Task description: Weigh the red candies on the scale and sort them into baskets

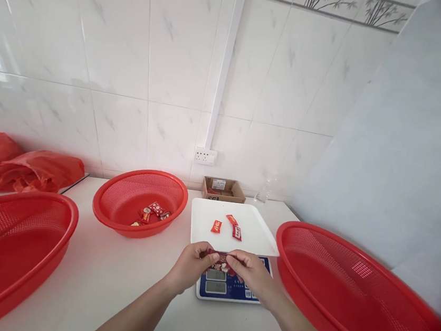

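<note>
Between my two hands is a small dark red snack packet (220, 264), held over the front panel of a digital scale (229, 295). My left hand (192, 266) pinches its left end with thumb and fingers. At the other end, my right hand (252, 271) grips it the same way. Just beyond, the scale's white tray (202, 240) carries an orange-red packet (216, 226), a second orange-red packet (232, 219) and a darker red packet (237, 233). My hands cover part of the scale's display and keys.
A round red basket (105, 216) holding several wrapped snacks stands at back left. Large red baskets flank me, one left (13, 269) and one right (333, 295). Behind the scale are a cardboard box (225, 198) and a clear plastic container (264, 190). Red plastic bags (36, 171) lie far left.
</note>
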{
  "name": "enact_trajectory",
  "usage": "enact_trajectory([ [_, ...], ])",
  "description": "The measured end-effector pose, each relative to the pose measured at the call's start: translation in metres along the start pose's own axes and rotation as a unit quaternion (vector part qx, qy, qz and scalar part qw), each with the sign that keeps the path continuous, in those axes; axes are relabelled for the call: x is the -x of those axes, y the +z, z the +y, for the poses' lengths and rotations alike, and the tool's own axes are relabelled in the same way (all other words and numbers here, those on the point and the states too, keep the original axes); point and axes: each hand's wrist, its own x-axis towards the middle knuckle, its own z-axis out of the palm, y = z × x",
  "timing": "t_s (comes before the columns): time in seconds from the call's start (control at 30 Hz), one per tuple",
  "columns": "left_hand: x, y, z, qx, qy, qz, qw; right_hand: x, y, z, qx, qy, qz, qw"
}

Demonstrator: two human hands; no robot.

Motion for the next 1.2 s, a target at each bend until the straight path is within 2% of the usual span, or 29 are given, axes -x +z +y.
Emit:
enact_trajectory([
  [0.2, 0.001, 0.003, -0.003, -0.003, 0.003, -0.002, 1.0, -0.001, -0.003, 0.002, 0.035, -0.038, 0.013, 0.999],
  [0.4, 0.003, 0.005, -0.007, -0.06, 0.072, 0.056, 0.994, -0.004, -0.001, 0.003, 0.069, -0.048, 0.034, 0.996],
  [0.53, 0.001, 0.006, -0.008, -0.077, 0.094, 0.055, 0.991, -0.007, -0.002, 0.007, 0.077, -0.054, 0.05, 0.994],
  [0.6, -0.001, 0.005, -0.007, -0.079, 0.092, 0.06, 0.991, -0.012, -0.006, 0.009, 0.069, -0.04, 0.079, 0.994],
  [0.67, -0.002, 0.003, -0.007, -0.09, 0.083, 0.078, 0.989, -0.019, -0.013, 0.011, 0.083, -0.036, 0.139, 0.986],
  [0.73, -0.001, 0.001, -0.006, -0.103, 0.066, 0.093, 0.988, -0.028, -0.02, 0.013, 0.135, -0.059, 0.197, 0.969],
  [0.8, 0.0, 0.0, -0.005, -0.107, 0.053, 0.093, 0.989, -0.037, -0.024, 0.015, 0.211, -0.093, 0.218, 0.948],
  [0.97, 0.002, -0.004, -0.006, -0.098, 0.045, 0.092, 0.99, -0.047, -0.013, 0.022, 0.401, -0.125, 0.148, 0.895],
  [1.07, 0.002, -0.006, -0.008, -0.095, 0.056, 0.097, 0.989, -0.048, -0.006, 0.027, 0.432, -0.136, 0.095, 0.887],
  [1.13, 0.002, -0.007, -0.009, -0.092, 0.056, 0.094, 0.99, -0.049, -0.008, 0.028, 0.436, -0.122, 0.098, 0.886],
  [1.2, 0.002, -0.007, -0.01, -0.09, 0.05, 0.089, 0.991, -0.052, -0.014, 0.029, 0.445, -0.09, 0.138, 0.88],
])
